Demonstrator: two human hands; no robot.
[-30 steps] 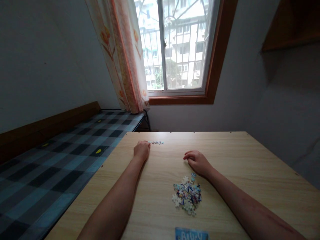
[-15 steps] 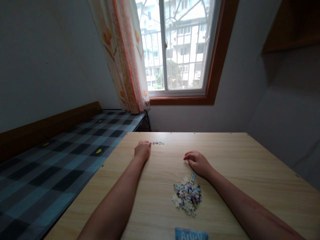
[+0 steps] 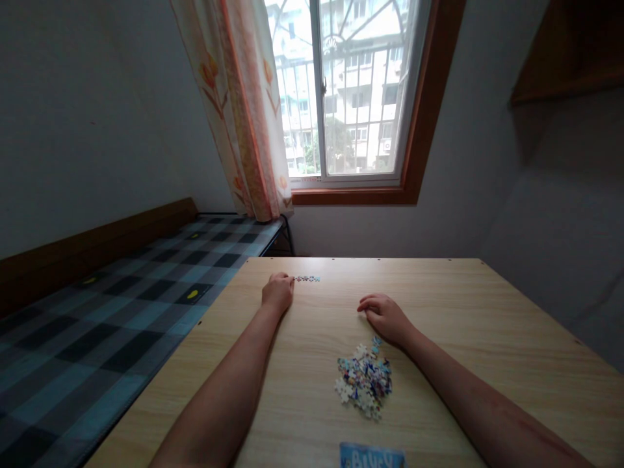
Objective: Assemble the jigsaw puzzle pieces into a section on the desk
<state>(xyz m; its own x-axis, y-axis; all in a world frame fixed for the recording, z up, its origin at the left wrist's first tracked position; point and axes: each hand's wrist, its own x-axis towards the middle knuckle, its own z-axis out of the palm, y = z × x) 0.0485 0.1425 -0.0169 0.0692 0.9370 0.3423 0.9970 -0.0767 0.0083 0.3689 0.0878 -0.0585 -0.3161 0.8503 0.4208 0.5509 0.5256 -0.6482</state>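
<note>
Resting with left hand [image 3: 277, 292], nearer than right hand [image 3: 387, 316], at left end of puzzle row [image 3: 308, 279] running crosswise on far desk [image 3: 429, 279], left fingers [image 3: 288, 280] bent, grip impossible to tell, right loosely open.

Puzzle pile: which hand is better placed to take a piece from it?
Right, probably: the right hand is just beyond the pile, close to its far edge. The left hand is farther away, at the left end of the row of pieces.
</note>
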